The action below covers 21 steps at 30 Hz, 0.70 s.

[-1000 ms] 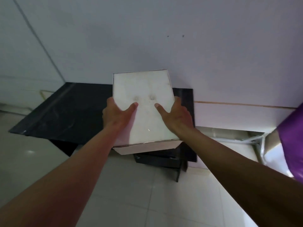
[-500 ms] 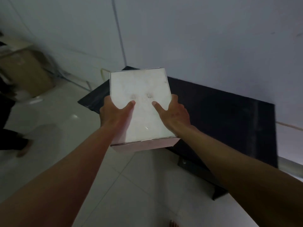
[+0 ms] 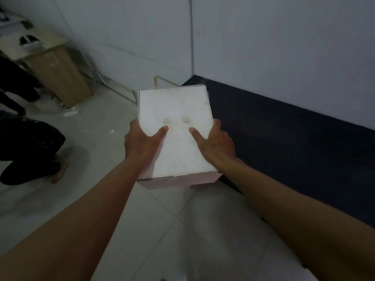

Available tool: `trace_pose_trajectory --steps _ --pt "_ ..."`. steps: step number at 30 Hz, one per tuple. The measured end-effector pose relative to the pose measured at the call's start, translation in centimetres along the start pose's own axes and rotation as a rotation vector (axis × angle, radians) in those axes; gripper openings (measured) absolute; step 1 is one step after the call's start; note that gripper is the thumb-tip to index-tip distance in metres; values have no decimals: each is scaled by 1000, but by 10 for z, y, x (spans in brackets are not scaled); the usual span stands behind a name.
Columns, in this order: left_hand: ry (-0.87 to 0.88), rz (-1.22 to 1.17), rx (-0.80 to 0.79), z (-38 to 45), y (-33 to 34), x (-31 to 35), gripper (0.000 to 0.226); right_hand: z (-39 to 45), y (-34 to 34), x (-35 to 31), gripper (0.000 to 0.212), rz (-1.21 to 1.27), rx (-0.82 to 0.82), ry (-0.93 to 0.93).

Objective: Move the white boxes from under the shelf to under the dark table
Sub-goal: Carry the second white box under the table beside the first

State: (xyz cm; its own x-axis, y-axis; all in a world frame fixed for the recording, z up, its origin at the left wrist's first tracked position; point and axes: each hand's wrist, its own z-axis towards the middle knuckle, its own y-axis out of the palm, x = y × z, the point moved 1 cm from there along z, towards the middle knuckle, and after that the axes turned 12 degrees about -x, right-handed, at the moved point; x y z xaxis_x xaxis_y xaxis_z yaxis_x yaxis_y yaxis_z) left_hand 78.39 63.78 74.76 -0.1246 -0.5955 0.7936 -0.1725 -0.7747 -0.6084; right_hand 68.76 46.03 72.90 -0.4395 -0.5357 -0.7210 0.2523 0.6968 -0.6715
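one white box (image 3: 174, 130) is in view, held in the air at the centre of the frame over the tiled floor (image 3: 97, 199). its right edge hangs just over the near left corner of the dark tabletop (image 3: 284, 142), which runs along the wall from the centre to the right edge of the frame. the left hand (image 3: 142, 142) has its grip clamped on the box's left side, thumb lying on the lid; the right hand (image 3: 215, 142) grips the right side the same way. the lid faces up toward the camera, and the box's longer side runs away from the person, toward the wall. open floor lies below and to the left of the box. in the upper left stands one cardboard box (image 3: 60, 74); at the left edge one other person's leg (image 3: 28, 151) rests on the floor.
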Motion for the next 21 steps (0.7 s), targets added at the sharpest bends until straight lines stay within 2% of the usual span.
trace_pose_trajectory --steps 4,7,13,21 --pt "75 91 -122 45 -20 -25 78 18 33 -28 80 -16 19 57" --pt "124 121 -210 72 -27 -36 87 25 53 -39 75 -27 56 79" --pt "203 125 -342 114 -14 -43 83 38 67 -40 71 -40 177 183" --pt "252 72 -426 143 5 -45 86 51 64 -39 72 -57 252 238"
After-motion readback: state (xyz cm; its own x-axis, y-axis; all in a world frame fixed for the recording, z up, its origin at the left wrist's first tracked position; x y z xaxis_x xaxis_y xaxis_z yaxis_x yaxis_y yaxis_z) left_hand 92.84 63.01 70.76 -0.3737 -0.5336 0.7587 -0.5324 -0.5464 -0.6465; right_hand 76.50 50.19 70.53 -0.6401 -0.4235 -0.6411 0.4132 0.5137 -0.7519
